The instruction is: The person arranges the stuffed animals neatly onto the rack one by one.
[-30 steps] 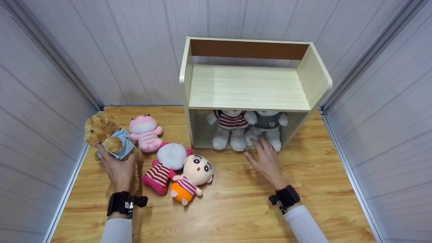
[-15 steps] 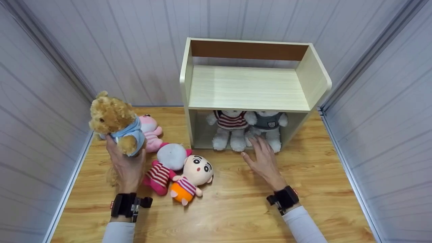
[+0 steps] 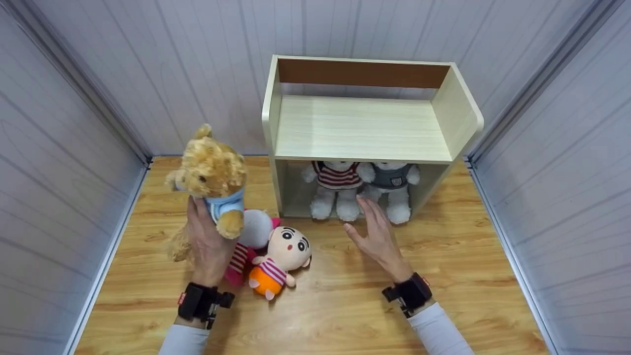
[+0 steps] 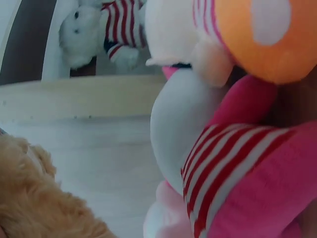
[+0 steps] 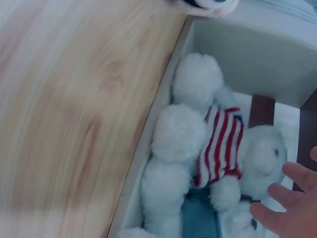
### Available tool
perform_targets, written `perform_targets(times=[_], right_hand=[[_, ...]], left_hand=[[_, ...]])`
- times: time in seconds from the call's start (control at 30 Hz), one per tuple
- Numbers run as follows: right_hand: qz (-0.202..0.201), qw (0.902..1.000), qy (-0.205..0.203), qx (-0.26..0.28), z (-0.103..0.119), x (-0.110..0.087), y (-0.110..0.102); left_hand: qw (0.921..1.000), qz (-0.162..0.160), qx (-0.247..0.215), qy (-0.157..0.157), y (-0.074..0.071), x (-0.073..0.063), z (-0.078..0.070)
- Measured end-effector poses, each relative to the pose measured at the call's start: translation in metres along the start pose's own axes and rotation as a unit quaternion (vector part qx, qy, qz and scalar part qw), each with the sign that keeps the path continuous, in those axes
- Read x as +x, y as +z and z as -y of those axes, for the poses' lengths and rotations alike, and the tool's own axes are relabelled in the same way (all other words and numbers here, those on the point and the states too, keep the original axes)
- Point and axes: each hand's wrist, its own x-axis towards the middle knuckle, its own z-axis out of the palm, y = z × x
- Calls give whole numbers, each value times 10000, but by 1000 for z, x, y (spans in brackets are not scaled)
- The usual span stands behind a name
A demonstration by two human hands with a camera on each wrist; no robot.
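My left hand (image 3: 209, 249) grips a golden-brown teddy bear (image 3: 217, 167) in a light blue top, lifted above the other toys at the left. Part of its fur (image 4: 39, 198) shows at the lower left of the left wrist view. My right hand (image 3: 379, 241) has its fingers spread loosely in front of the shelf's lower compartment and holds nothing. Behind its fingertips two white plush bears sit side by side: one in a red-striped sweater (image 3: 336, 176), the other in a grey top (image 3: 392, 178). The shelf board hides most of their heads.
A pale wooden shelf unit (image 3: 365, 128) stands against the back wall, its upper board bare. On the wood floor (image 3: 335, 315) lie a doll in orange shorts (image 3: 283, 256) and a pink doll with red stripes (image 3: 256, 229). A pink plush (image 4: 171, 213) is hidden behind the bear in the head view.
The left hand has raised the teddy bear from the far left and carried it rightward, turning it more upright. My right hand has drifted slightly left and nearer to me.
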Motion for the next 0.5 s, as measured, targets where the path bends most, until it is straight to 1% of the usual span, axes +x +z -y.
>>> perform_targets(times=[0.13,0.23,0.33,0.4,0.43,0.5], right_hand=[[-142,9987,-445,225,16,0,1],[-145,9975,-568,398,28,1,0],[-80,9971,-454,609,38,3,-1],[-13,9961,-283,841,45,4,-2],[25,9946,-191,1016,48,5,-2],[129,9877,41,1559,56,7,-2]], left_hand=[[9994,120,189,271,4,-6,-8],[9984,240,222,465,6,-8,-14],[9970,348,140,677,9,-8,-20],[9956,417,96,838,12,-10,-24],[9947,440,67,927,14,-10,-26],[9926,537,5,1091,17,-12,-31]])
